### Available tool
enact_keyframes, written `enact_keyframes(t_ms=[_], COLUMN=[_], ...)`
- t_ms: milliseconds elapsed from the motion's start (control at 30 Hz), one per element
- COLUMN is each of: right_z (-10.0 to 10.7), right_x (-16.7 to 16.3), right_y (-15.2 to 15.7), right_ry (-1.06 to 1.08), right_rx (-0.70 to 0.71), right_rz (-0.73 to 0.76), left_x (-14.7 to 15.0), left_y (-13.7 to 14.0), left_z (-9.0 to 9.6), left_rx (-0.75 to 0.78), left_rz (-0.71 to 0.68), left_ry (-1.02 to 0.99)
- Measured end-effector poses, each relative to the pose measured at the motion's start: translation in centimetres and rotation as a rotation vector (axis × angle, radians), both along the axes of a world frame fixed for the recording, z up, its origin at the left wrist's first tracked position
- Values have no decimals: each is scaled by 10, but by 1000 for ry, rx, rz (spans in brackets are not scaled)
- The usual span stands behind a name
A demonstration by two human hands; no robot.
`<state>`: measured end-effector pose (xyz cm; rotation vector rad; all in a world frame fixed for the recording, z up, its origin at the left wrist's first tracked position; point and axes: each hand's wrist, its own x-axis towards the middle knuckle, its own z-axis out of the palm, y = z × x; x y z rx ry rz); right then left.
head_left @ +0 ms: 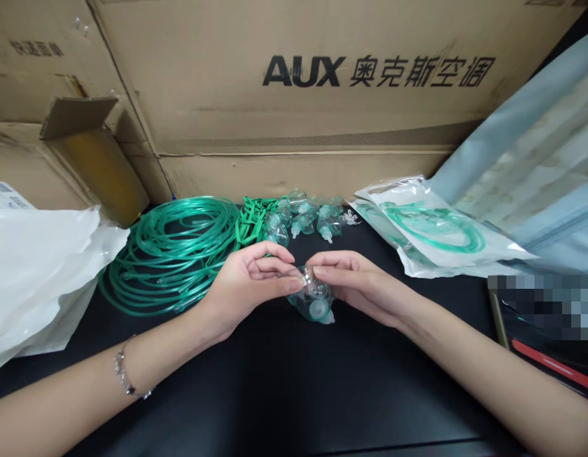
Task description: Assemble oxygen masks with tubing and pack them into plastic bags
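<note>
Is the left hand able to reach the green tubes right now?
Probably yes: the tubes lie close by the left hand, and nothing seems to block the way. But it's pinching the mask, so it would likely have to let go first.

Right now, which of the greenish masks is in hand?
The front mask, nearest the camera, held by the left hand and right hand; the other masks lie grouped behind.
</note>
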<state>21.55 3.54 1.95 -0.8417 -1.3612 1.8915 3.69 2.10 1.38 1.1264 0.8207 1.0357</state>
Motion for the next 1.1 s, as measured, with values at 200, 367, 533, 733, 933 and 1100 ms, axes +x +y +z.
enact_keyframes(t_ms=[200,367,533,733,933,1100], right_z=[-1,-5,-8,-7,-10,-12], right_x=[-1,-2,-4,-4,-2,-5], right_y=[0,2,4,1,3,2], right_ry=[23,83,184,209,166,109], right_rx=[24,-26,-71,-57,0,86], right_rz=[-40,-56,-58,1,61,17], left_x=[-4,-7,-11,-12,-11,-6], left_y=[5,9,13,14,11,7], left_z=[-1,-2,-3,-2,0,2], left_rx=[33,135,204,150,103,104], left_rz=[-54,-68,-119,-154,-187,-130], left_ry=[36,110,184,149,108,149])
